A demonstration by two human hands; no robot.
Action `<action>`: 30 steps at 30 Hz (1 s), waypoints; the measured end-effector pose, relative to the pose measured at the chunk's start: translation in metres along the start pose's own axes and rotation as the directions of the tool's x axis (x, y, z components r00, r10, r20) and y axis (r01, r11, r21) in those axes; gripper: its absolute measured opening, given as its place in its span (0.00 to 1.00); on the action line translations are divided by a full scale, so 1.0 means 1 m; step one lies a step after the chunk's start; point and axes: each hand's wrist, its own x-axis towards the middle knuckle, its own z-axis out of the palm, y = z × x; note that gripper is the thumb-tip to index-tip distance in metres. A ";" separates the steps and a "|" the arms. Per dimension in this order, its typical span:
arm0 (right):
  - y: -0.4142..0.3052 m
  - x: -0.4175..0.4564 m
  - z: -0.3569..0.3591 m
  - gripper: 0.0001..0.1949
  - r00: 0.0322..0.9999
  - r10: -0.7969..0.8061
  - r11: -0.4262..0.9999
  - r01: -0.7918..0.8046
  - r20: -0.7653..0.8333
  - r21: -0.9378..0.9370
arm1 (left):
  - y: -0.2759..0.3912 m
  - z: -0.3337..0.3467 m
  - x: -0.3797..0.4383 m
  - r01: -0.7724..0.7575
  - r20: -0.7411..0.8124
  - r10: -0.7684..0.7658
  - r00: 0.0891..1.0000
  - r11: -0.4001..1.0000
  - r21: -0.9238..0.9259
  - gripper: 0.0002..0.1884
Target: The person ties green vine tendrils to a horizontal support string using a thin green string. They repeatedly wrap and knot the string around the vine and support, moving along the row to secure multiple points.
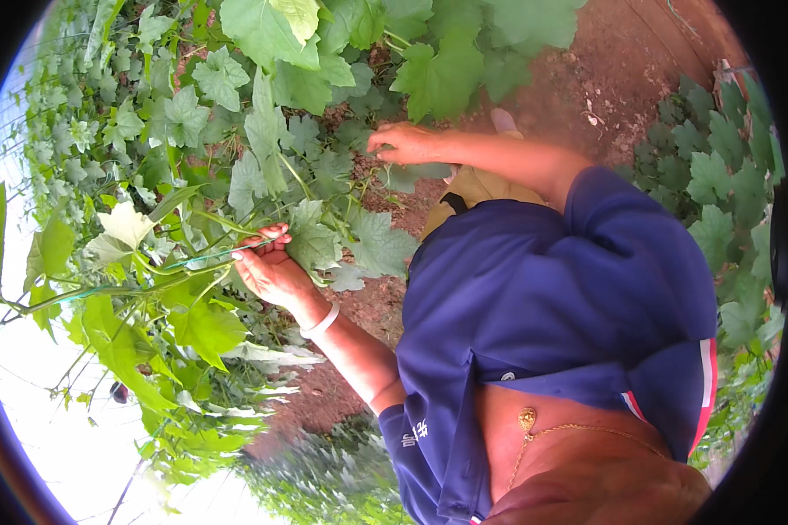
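My left hand (270, 270), with a white band at the wrist, is raised among the vines at the middle left. Its thumb and fingers pinch a thin green string (200, 258) that runs leftward along a climbing vine stem (164, 285). Parts of the stem lie close to the fingertips. My right hand (404, 143) is lower, near the ground, beside broad lobed leaves (448, 72). Its fingers are loosely bent, with a small gap between them and nothing visible in them. A large lobed leaf (377, 244) hangs between the two hands.
Dense leafy vines (184, 117) fill the left side. Another row of plants (716, 177) stands at the right. Reddish bare soil (578, 92) shows between the rows. A small dark round thing (119, 392), too unclear to name, is at the lower left.
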 end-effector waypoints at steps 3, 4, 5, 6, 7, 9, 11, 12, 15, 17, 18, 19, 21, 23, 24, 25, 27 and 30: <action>-0.048 0.025 0.005 0.12 0.984 -0.162 0.984 0.154 0.079 0.094 | -0.001 0.001 0.003 0.024 0.036 -0.024 0.999 1.000 -0.008 0.23; -0.055 0.030 0.007 0.12 0.971 -0.195 0.976 0.179 0.138 0.124 | -0.002 -0.001 0.004 0.026 0.047 -0.025 0.999 0.999 -0.021 0.23; -0.056 0.036 0.011 0.12 0.951 -0.227 0.972 0.209 0.210 0.106 | -0.002 -0.001 0.005 0.027 0.058 -0.025 0.998 0.999 -0.035 0.23; -0.053 0.040 0.017 0.12 0.925 -0.253 0.967 0.237 0.283 0.091 | -0.002 -0.002 0.006 0.031 0.068 -0.028 0.997 0.998 -0.048 0.22; -0.050 0.042 0.022 0.11 0.894 -0.276 0.961 0.266 0.353 0.077 | -0.003 -0.001 0.006 0.033 0.074 -0.030 0.997 0.998 -0.049 0.22; -0.050 0.040 0.027 0.07 0.916 -0.256 0.962 0.274 0.308 -0.015 | -0.002 0.001 0.006 0.030 0.080 -0.025 0.996 0.998 -0.053 0.22; -0.053 0.033 0.022 0.06 0.929 -0.262 0.944 0.303 0.263 -0.131 | -0.002 0.001 0.009 0.033 0.090 -0.035 0.995 0.999 0.024 0.19; -0.060 0.035 0.017 0.07 0.925 -0.295 0.878 0.362 0.240 -0.315 | -0.003 0.003 0.010 0.038 0.071 -0.043 0.997 0.997 0.068 0.18; -0.110 0.035 -0.016 0.09 0.967 -0.025 0.995 0.050 0.252 -0.091 | -0.012 0.000 0.020 0.048 0.078 -0.059 0.995 0.989 0.141 0.14; -0.134 0.043 -0.038 0.12 0.888 0.105 0.929 -0.249 0.448 0.275 | -0.015 0.004 0.026 0.063 0.107 -0.077 0.991 0.990 0.127 0.13; -0.142 0.045 -0.044 0.16 0.850 0.087 0.843 -0.341 0.520 0.416 | -0.016 0.005 0.028 0.066 0.106 -0.079 0.991 0.991 0.119 0.13; -0.156 0.046 -0.054 0.19 0.808 0.049 0.727 -0.432 0.588 0.533 | -0.017 0.005 0.030 0.083 0.093 -0.093 0.991 0.991 0.107 0.12; -0.187 0.042 -0.090 0.32 0.701 -0.159 0.932 -0.126 0.695 0.340 | -0.020 0.006 0.036 0.087 0.058 -0.089 0.994 0.995 0.045 0.11; -0.217 0.040 -0.124 0.39 0.541 -0.250 0.961 0.035 0.803 0.275 | -0.019 0.011 0.041 0.069 0.058 -0.069 0.996 0.998 0.003 0.10; -0.237 0.043 -0.141 0.42 0.467 -0.215 0.950 -0.104 0.858 0.294 | -0.018 0.011 0.043 0.052 0.032 -0.051 0.998 0.998 -0.027 0.10; -0.248 0.046 -0.151 0.43 0.463 -0.154 0.965 -0.122 0.873 0.234 | -0.018 0.012 0.044 0.042 0.011 -0.042 0.999 0.997 -0.058 0.09; -0.263 0.056 -0.166 0.44 0.455 -0.030 0.982 -0.154 0.890 0.112 | -0.014 0.015 0.052 0.029 0.058 -0.027 0.998 0.999 -0.026 0.09; -0.256 0.065 -0.162 0.27 0.822 -0.160 0.758 0.457 0.547 -0.465 | -0.006 0.024 0.059 0.088 0.097 -0.087 0.991 0.996 -0.003 0.09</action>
